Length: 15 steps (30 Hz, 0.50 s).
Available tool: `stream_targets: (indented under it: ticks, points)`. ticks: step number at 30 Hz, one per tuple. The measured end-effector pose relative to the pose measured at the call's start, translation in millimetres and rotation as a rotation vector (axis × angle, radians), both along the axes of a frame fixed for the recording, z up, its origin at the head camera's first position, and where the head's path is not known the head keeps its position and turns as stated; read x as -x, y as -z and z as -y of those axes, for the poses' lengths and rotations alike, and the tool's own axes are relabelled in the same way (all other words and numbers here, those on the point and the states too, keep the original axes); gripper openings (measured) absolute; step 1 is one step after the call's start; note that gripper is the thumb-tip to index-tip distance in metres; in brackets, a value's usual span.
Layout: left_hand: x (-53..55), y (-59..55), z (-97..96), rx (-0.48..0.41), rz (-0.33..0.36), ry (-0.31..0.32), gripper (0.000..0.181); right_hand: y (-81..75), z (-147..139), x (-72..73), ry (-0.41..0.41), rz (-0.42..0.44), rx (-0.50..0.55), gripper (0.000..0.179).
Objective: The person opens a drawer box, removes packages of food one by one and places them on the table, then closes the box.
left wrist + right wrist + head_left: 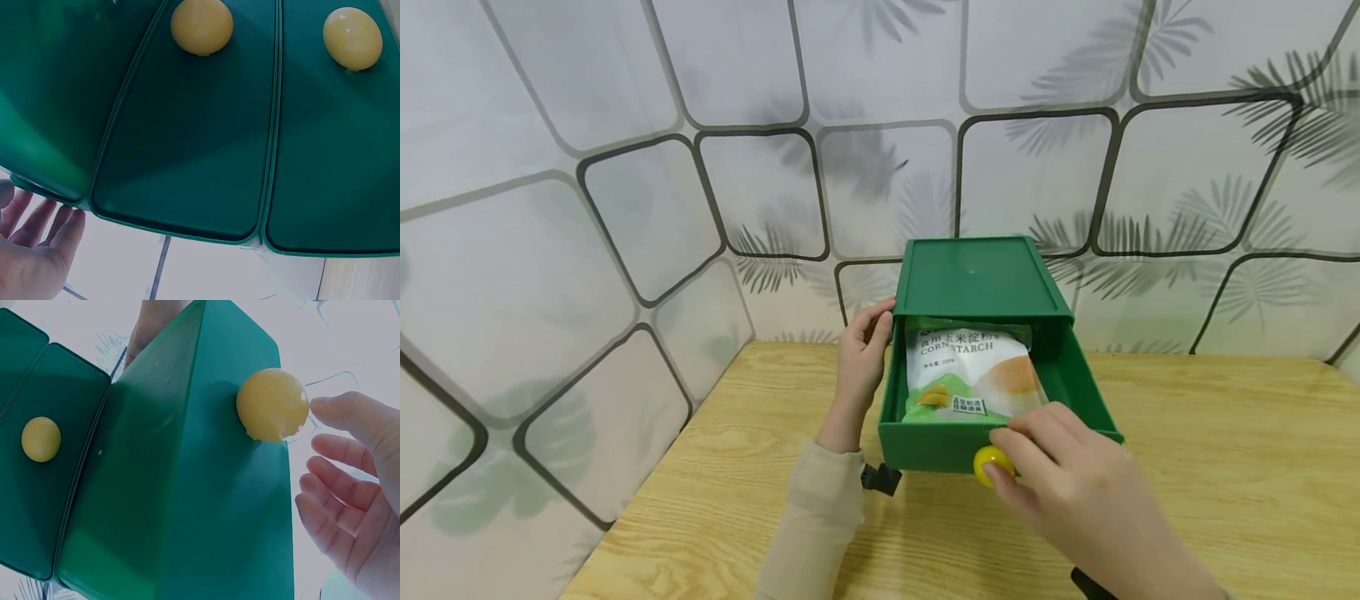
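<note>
A green drawer [936, 447] stands pulled out of the top of a green drawer cabinet [977, 279]. Inside it lies a white-and-green bag of corn starch [966, 375]. My right hand [1075, 483] is at the round yellow knob [272, 405] on the drawer's front. Its thumb touches the knob's edge, while the other fingers are loosely bent and apart from it in the right wrist view. My left hand [859, 367] rests against the cabinet's left side; its fingertips touch the green edge in the left wrist view.
Below the pulled-out drawer are two closed drawer fronts [181, 137] with yellow knobs [202, 26]. The cabinet stands on a wood-grain table [760, 475]. Behind it hangs a patterned curtain or wall covering [887, 192], close to the cabinet's back.
</note>
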<state>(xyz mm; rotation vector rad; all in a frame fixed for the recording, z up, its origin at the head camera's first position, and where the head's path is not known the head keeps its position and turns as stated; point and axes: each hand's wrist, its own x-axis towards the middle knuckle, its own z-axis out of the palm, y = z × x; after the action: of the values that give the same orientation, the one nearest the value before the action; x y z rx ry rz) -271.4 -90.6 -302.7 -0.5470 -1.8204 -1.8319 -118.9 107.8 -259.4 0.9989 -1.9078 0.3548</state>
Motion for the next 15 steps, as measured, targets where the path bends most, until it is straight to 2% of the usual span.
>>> stream_targets:
  ticks: [2,6,9,12,15]
  points:
    - [-0.5,-0.8,0.1,0.011,0.002,-0.013,0.03,6.9,-3,6.3,-0.004,-0.031,0.021,0.039]
    - [-1.0,-1.7,-0.7,0.02,0.016,-0.009,0.03,37.1,-17,28.8,-0.022,-0.08,0.071,0.025]
    - [-2.3,-2.9,-1.1,0.014,0.033,0.005,0.03,53.9,-25,42.4,-0.036,-0.09,0.103,0.026]
    - [-9.0,-9.1,-1.7,0.013,0.036,0.003,0.029,53.3,-27,46.2,-0.05,-0.095,0.139,0.029]
    - [-16.7,-15.9,-2.6,0.015,0.033,-0.008,0.028,41.0,-26,42.1,-0.051,-0.09,0.16,0.029]
